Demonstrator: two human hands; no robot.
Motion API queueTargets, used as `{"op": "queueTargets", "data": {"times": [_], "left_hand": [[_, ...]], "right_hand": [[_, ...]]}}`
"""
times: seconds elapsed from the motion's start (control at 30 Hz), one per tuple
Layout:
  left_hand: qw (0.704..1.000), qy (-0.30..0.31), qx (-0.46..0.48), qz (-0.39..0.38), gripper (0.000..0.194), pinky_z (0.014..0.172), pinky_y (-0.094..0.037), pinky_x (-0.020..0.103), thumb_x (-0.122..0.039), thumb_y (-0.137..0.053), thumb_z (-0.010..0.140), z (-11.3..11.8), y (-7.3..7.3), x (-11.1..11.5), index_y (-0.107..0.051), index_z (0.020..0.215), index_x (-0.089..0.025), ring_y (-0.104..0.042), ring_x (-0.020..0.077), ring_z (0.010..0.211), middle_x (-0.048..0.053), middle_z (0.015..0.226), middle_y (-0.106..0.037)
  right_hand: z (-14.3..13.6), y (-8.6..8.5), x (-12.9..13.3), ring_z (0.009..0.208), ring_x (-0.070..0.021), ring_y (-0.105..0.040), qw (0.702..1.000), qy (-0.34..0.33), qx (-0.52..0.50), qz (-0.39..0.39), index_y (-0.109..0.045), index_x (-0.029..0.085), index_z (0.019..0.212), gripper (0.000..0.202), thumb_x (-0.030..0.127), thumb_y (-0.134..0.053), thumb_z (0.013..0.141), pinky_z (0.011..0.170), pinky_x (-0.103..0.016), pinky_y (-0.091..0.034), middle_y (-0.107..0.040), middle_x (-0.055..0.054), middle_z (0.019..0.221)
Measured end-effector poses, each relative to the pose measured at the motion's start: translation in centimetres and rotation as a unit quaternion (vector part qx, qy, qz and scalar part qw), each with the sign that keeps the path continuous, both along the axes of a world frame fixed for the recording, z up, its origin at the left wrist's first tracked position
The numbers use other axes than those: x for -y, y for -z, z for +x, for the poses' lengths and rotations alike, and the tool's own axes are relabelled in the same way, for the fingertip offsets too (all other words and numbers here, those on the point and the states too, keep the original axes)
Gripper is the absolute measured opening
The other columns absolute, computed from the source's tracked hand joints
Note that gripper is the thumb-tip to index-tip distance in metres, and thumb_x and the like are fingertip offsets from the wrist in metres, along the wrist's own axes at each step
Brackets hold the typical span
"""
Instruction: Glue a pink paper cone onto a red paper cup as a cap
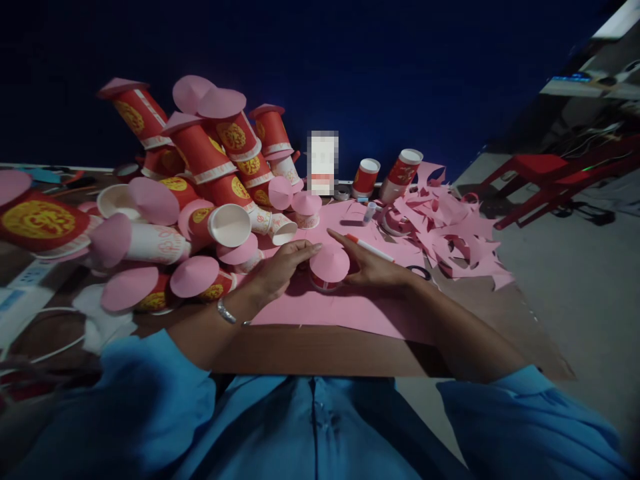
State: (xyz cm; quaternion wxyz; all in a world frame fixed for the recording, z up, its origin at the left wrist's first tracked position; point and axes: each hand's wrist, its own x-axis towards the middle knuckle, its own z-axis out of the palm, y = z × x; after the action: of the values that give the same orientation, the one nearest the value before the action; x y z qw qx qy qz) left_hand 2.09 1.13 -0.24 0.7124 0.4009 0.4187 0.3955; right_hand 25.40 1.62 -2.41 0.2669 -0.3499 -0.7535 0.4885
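Note:
A red paper cup [326, 285] stands before me on a pink paper sheet [300, 310], topped by a pink paper cone [330, 262]. My left hand [285, 268] comes from the left, thumb and fingers pinched together at the cone's upper left edge. On the other side, my right hand [375, 268] curves around the cup with its forefinger stretched out behind the cone and its thumb near the right rim. Whether the right hand grips the cup is partly hidden. A white marker with a red cap [370, 248] lies just beyond the right hand.
Many cone-topped cups [197, 150] are piled at the left. Pink paper scraps [450, 227] heap at the right, near two upright red cups [367, 177]. A glue stick [369, 213] lies on the sheet. Beyond the table [290, 350] is a red stool [535, 167].

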Motion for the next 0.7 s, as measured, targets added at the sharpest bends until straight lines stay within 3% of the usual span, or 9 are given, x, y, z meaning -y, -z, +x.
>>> {"op": "queueTargets", "data": {"times": [0.37, 0.7], "left_hand": [[1.0, -0.016, -0.002, -0.016, 0.047, 0.064, -0.037, 0.027, -0.045, -0.096, 0.058, 0.0, 0.19, 0.14, -0.064, 0.076, -0.017, -0.052, 0.0129, 0.069, 0.0, 0.075, -0.064], [1.0, -0.024, -0.004, -0.005, 0.05, 0.06, -0.03, 0.028, -0.055, -0.093, 0.065, -0.01, 0.52, 0.17, -0.058, 0.072, -0.019, -0.042, 0.0117, 0.063, -0.003, 0.066, -0.054]], "right_hand": [[0.26, 0.55, -0.27, 0.153, -0.0352, -0.047, 1.0, -0.008, -0.01, -0.014, -0.028, 0.04, 0.167, 0.109, 0.029, -0.089, 0.078, 0.122, -0.06, -0.047, -0.044, -0.007, 0.169], [0.27, 0.14, -0.09, 0.153, -0.036, -0.047, 1.0, 0.0, -0.007, -0.021, -0.034, 0.038, 0.166, 0.109, 0.027, -0.092, 0.074, 0.12, -0.058, -0.05, -0.045, -0.008, 0.168]]}}
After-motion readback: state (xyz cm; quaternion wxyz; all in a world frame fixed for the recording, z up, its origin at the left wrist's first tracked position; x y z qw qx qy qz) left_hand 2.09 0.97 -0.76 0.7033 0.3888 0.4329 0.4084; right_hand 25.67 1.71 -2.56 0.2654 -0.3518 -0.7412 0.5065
